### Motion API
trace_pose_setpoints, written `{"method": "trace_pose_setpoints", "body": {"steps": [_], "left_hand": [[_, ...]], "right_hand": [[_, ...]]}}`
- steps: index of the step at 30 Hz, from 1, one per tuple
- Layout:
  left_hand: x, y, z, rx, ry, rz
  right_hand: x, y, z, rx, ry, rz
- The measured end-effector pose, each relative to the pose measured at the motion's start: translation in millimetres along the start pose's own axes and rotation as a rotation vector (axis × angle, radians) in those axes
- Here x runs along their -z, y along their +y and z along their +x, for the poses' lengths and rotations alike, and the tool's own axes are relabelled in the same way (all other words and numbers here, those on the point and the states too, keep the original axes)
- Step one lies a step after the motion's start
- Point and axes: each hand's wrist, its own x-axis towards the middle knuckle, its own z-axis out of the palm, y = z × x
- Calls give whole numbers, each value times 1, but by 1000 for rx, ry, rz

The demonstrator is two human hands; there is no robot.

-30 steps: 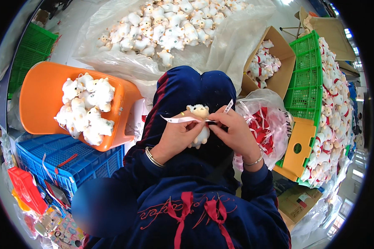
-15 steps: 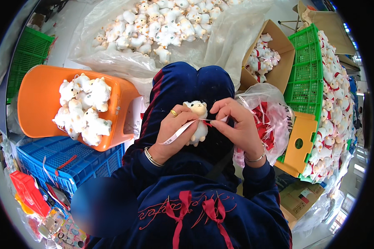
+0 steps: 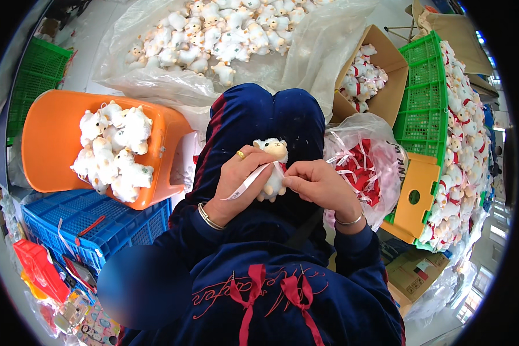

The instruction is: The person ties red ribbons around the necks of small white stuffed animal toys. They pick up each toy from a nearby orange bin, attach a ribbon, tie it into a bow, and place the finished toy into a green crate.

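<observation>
A small white plush sheep (image 3: 271, 185) with a cream face lies upright on my lap, its head toward my knees. Around its left side my left hand (image 3: 241, 180) is closed, a ring on one finger. A white printed ribbon (image 3: 249, 183) runs across that hand from the sheep's neck, its loose end hanging toward my wrist. At the sheep's right side my right hand (image 3: 320, 185) is pinched, and a short strand of the ribbon leads from the neck to its fingertips. A bit of red shows at the neck; the rest there is hidden by fingers.
Several plush sheep (image 3: 115, 147) lie on an orange chair (image 3: 46, 141) at left, above a blue crate (image 3: 121, 233). A plastic bag of red and white ribbons (image 3: 360, 173) is at right, near a cardboard box (image 3: 389, 86) and a green crate (image 3: 424, 104). More sheep (image 3: 225, 34) lie ahead on plastic sheeting.
My right hand has come down and slightly left, from beside the sheep's head to its chest, its fingers bunching together. The ribbon no longer stretches straight across to it. My left hand stays about still.
</observation>
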Motion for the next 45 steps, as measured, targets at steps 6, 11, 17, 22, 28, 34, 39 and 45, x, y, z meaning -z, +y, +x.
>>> {"method": "trace_pose_setpoints", "body": {"steps": [6, 11, 17, 22, 28, 34, 39, 45], "left_hand": [[-2, -4, 0, 0, 19, -32], [-2, -2, -1, 25, 23, -55], [-5, -10, -7, -81, 46, -35], [-5, -15, -10, -100, 37, -80], [-4, -13, -12, -98, 8, -6], [-4, -12, -14, -119, 1, 29], [-2, -11, -14, -110, 6, 36], [-4, -10, -12, -82, 21, 17]], "right_hand": [[-6, 0, 8, 320, 98, 17], [-13, 1, 16, 406, 340, -300], [-26, 2, 26, 500, 485, -593], [-30, 10, 32, 692, 501, -748], [-16, -2, 21, 587, 341, -697], [9, -17, 12, 422, 155, -611], [14, -21, 11, 428, 187, -544], [8, -6, 7, 463, 252, -423]]}}
